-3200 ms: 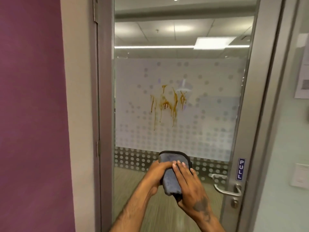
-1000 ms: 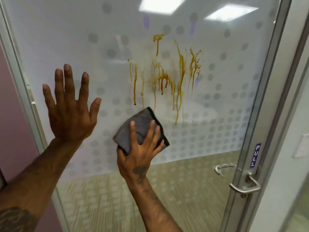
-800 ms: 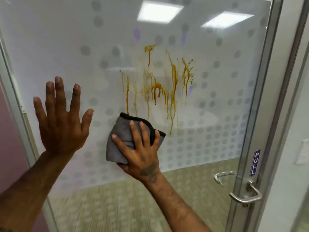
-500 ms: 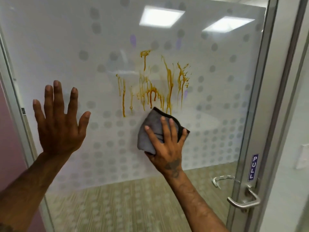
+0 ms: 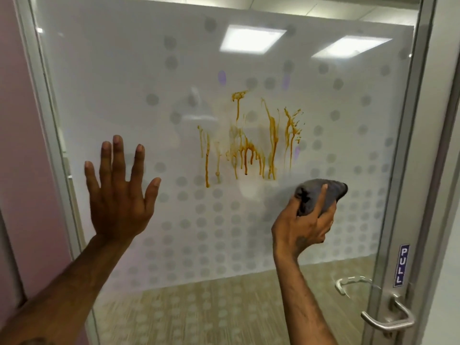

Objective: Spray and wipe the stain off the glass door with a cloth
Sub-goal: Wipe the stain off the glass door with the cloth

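An orange-brown stain (image 5: 251, 143) runs in drips down the middle of the frosted, dotted glass door (image 5: 124, 70). My left hand (image 5: 117, 192) is flat against the glass with fingers spread, to the left of the stain. My right hand (image 5: 306, 220) is bunched around a dark grey cloth (image 5: 316, 195), below and to the right of the stain's lower drips. Whether the cloth touches the glass, I cannot tell. A hazy wet smear shows on the glass between cloth and stain. No spray bottle is in view.
A metal door frame (image 5: 408, 170) stands on the right with a lever handle (image 5: 388, 322) and a blue PULL label (image 5: 402, 265). A purple wall (image 5: 17, 145) borders the door on the left. Ceiling lights reflect in the upper glass.
My right hand went from pressing the cloth flat under the stain to bunching it up and shifting right. The lowest drip ends are wiped. My left hand stays on the glass.
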`<state>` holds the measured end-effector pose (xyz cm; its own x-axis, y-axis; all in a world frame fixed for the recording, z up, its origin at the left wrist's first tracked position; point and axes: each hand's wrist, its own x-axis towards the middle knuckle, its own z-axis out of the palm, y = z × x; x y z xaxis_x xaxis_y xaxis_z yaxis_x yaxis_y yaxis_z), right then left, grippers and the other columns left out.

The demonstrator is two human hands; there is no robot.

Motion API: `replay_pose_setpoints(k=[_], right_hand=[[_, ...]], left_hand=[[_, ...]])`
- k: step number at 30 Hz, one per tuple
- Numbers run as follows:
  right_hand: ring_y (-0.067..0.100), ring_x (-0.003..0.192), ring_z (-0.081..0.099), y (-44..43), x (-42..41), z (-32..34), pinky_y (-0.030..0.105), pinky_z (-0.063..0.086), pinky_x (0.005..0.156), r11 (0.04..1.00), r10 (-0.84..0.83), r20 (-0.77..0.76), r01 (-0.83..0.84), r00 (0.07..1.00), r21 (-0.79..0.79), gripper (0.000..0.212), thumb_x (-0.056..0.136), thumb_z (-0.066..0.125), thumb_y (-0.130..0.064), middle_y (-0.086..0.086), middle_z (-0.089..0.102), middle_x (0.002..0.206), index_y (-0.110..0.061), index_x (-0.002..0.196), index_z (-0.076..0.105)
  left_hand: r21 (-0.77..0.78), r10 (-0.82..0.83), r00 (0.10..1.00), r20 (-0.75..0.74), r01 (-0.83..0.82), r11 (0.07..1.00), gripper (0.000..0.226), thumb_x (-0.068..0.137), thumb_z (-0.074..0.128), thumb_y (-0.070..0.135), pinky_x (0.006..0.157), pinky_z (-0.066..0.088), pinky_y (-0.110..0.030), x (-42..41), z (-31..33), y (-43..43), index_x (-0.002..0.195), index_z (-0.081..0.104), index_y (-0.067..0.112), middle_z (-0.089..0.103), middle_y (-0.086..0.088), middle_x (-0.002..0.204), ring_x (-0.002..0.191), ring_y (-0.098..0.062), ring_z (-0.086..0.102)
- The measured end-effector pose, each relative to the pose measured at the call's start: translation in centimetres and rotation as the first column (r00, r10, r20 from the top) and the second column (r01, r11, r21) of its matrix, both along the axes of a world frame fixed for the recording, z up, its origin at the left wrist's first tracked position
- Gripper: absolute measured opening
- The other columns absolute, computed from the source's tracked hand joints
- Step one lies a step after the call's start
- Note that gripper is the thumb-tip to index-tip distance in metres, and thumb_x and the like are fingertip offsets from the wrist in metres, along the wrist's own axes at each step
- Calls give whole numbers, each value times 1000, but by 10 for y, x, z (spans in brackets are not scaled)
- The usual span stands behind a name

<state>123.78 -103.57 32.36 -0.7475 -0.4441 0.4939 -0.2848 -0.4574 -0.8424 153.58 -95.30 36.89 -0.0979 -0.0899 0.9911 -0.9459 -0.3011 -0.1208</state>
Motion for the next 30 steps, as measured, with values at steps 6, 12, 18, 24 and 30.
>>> replay_pose_setpoints(k=[6, 12, 18, 24, 30], right_hand=[[34, 145, 28, 36, 96, 15, 60, 25, 106, 995, -29, -249, 4, 968, -99, 70, 86, 54, -56, 10, 30, 160, -40, 151, 33], [36, 146, 27, 56, 146, 34, 61, 22, 109, 986, -51, -434, -23, 900, -163, 74, 81, 57, -55, 11, 29, 161, -36, 150, 38], [39, 142, 38, 50, 130, 52, 63, 30, 104, 917, -241, -712, -85, 659, -389, 65, 82, 60, -61, 15, 43, 154, -33, 141, 54], [41, 142, 39, 35, 110, 124, 67, 26, 106, 819, -455, -787, -151, 416, -553, 62, 85, 59, -59, 15, 44, 153, -33, 141, 54], [40, 144, 34, 28, 78, 198, 68, 22, 107, 848, -475, -806, -59, 353, -526, 70, 82, 59, -61, 12, 39, 157, -35, 146, 46]], left_hand=[[0, 25, 1000, 7, -25, 1000, 70, 106, 37, 52, 121, 21, -64, -1, 0, 2, 163, 18, 15, 18, -20, 168, 156, -38, 17], [6, 13, 1000, 8, -13, 1000, 73, 105, 39, 55, 123, 19, -62, 1, 0, -1, 162, 19, 16, 17, -19, 169, 156, -37, 16], [7, 7, 1000, 9, -7, 1000, 74, 103, 43, 56, 122, 20, -63, 1, 0, -1, 162, 23, 15, 19, -20, 168, 156, -38, 17], [-14, -7, 1000, 24, 7, 1000, 74, 103, 45, 54, 121, 22, -64, 2, 0, -1, 161, 25, 14, 22, -20, 167, 156, -38, 18], [-3, -13, 1000, 4, 13, 1000, 74, 102, 41, 56, 122, 21, -62, 0, 1, -1, 161, 23, 16, 19, -18, 168, 156, -36, 17]])
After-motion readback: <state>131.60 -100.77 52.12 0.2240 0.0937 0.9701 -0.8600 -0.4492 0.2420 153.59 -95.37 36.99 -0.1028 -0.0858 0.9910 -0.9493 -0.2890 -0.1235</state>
